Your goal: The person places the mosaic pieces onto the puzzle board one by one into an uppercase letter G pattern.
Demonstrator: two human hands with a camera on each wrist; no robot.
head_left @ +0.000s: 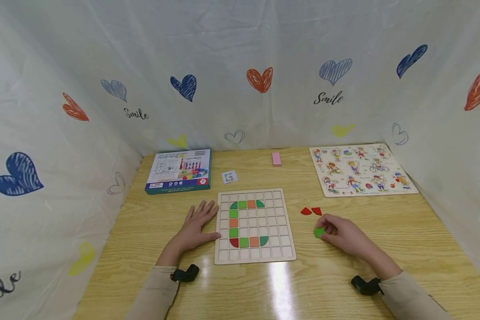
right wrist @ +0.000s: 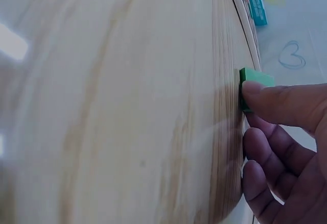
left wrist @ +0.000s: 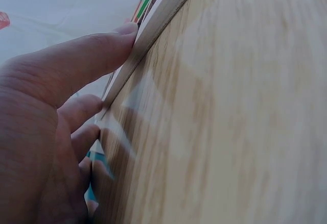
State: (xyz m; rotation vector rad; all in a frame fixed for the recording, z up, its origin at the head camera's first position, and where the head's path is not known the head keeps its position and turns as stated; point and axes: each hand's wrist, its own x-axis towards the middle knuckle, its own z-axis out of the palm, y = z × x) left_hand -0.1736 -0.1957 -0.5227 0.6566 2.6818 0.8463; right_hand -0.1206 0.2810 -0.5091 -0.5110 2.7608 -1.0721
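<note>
A wooden grid board (head_left: 262, 222) lies mid-table with green, orange and red tiles set in a C shape; most of its other cells show bare wood. My left hand (head_left: 198, 226) rests spread on the table at the board's left side, its thumb (left wrist: 110, 50) touching the board's edge. Right of the board, my right hand (head_left: 341, 234) pinches a green square tile (right wrist: 254, 76) between thumb and fingers, low over the table or touching it; I cannot tell which. Two red quarter-round tiles (head_left: 306, 211) lie just beyond that hand.
A small pattern card (head_left: 229, 177) lies behind the board, near a boxed toy set (head_left: 178, 171) at back left. A pink block (head_left: 277, 159) sits at the back. Far right lies a picture puzzle board (head_left: 362, 171). A printed curtain (head_left: 224, 53) surrounds the table.
</note>
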